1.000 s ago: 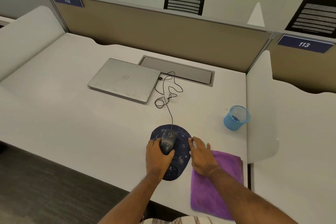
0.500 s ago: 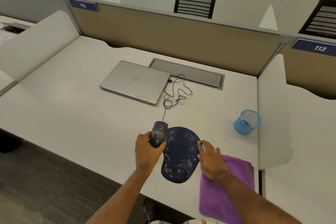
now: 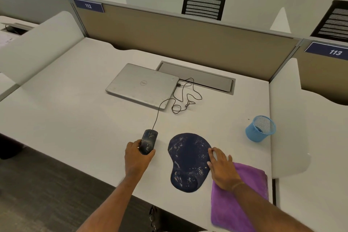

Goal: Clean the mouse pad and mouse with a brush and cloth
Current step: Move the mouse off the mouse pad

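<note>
Moved off pad: mouse, held in left grip; right grip flat on pad.

the white desk carries a closed laptop, a wired mouse, a speckled mouse pad, a purple cloth and a blue mesh cup.

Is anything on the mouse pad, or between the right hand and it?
Nothing visible. The mouse sits on the desk left of the mouse pad, gripped by the left hand. The right hand rests its fingers on the pad's right edge. Only whitish specks lie on the pad.
</note>
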`<act>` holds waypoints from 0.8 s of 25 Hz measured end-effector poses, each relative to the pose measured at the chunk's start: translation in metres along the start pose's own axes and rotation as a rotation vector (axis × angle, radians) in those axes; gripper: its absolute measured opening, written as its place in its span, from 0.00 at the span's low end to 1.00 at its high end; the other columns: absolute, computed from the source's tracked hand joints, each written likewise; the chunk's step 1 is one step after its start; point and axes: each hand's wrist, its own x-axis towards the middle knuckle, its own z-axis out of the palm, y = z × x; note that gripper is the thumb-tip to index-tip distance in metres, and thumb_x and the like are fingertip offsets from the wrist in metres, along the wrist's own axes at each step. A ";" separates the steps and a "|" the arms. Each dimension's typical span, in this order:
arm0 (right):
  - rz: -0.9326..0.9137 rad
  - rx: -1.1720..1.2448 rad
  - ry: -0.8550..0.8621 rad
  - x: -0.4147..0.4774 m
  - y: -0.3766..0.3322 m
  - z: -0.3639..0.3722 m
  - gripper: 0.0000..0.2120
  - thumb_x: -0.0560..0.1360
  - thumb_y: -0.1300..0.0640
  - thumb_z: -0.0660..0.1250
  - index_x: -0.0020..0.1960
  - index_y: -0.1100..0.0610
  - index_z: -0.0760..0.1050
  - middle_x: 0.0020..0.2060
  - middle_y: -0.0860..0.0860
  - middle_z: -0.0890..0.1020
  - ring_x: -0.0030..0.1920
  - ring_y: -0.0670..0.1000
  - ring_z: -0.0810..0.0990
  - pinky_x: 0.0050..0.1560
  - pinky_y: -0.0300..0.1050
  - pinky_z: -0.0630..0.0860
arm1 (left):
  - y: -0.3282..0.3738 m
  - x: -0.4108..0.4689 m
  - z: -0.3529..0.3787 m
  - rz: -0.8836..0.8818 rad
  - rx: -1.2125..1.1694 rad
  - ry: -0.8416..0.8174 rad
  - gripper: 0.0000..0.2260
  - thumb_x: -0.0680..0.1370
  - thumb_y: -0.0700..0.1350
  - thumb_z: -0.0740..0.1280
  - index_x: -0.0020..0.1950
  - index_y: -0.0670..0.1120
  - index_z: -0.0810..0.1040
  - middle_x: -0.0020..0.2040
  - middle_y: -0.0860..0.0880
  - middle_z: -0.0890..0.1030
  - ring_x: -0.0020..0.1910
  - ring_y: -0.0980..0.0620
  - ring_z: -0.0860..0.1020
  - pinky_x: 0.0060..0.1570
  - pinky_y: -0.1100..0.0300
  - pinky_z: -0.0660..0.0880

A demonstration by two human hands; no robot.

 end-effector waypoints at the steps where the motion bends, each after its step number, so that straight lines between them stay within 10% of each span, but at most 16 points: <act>1: -0.002 -0.010 -0.004 -0.001 0.000 0.000 0.26 0.83 0.50 0.48 0.79 0.56 0.49 0.76 0.53 0.57 0.76 0.54 0.57 0.73 0.62 0.57 | -0.004 0.002 0.000 -0.007 0.002 -0.001 0.29 0.67 0.54 0.79 0.64 0.46 0.76 0.53 0.50 0.75 0.49 0.51 0.76 0.50 0.61 0.76; 14: 0.028 -0.026 -0.016 0.002 0.001 0.009 0.37 0.78 0.41 0.29 0.77 0.57 0.57 0.72 0.54 0.66 0.72 0.55 0.67 0.65 0.64 0.69 | -0.029 0.011 0.006 0.000 0.008 -0.011 0.30 0.67 0.52 0.80 0.64 0.45 0.75 0.52 0.51 0.73 0.49 0.51 0.76 0.48 0.58 0.77; 20: -0.022 -0.012 0.001 -0.001 0.001 0.003 0.38 0.76 0.39 0.27 0.80 0.55 0.48 0.76 0.54 0.58 0.76 0.55 0.57 0.73 0.64 0.55 | -0.039 0.008 0.008 -0.010 0.081 -0.036 0.39 0.68 0.63 0.75 0.71 0.44 0.68 0.65 0.44 0.73 0.60 0.43 0.75 0.59 0.46 0.77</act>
